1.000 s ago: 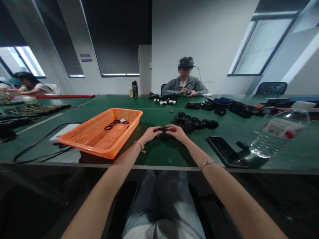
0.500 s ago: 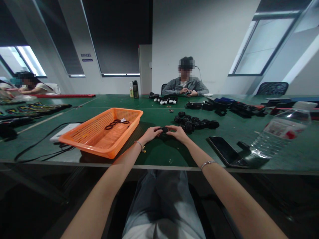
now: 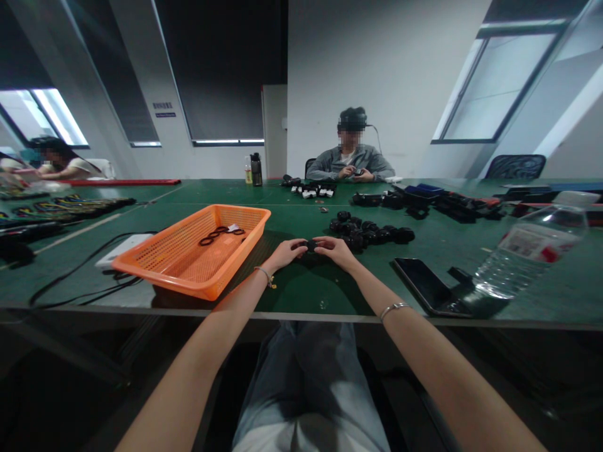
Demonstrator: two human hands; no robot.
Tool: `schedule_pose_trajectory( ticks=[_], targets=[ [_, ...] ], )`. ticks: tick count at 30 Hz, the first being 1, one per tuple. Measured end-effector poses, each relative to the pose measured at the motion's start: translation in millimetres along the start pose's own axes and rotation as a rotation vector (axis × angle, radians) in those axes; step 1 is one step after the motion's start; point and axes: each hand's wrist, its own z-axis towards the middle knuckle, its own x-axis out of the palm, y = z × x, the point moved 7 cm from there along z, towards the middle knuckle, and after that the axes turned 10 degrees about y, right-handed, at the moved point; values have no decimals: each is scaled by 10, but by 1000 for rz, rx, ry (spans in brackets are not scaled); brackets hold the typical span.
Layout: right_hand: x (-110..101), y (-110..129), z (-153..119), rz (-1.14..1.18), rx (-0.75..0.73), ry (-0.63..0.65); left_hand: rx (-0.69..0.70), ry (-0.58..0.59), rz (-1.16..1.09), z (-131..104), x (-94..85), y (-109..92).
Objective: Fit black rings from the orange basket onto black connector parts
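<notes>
Black, the small part (image 3: 311, 246) sits between both hands' fingers (image 3: 302, 245).

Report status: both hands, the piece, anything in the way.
Left hand and right hand: shared fingertip grip. Small black piece: held between them. Orange basket: beside left forearm, not blocking hands.

My worktop (image 3: 292, 295) looks smooth and faintly glossy; the basket (image 3: 188, 286) is perforated plastic, my bracelet (image 3: 394, 307) shiny metal.

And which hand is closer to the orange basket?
The left hand: it holds the near side of the small black part, right of the orange basket. The right hand holds the far side.
</notes>
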Motion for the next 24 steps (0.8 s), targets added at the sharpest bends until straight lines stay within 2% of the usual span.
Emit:
schedule_pose_trajectory(
  ticks=[5, 9, 24],
  targets=[
    [6, -10, 11, 26, -6, 29, -20, 0, 13, 0, 0, -9],
    [-23, 36, 18, -17, -64, -8, -39, 10, 0, 0, 10, -22],
    [-11, 56, -8, -37, -25, -30, -2, 19, 8, -8, 6, -20]
  ],
)
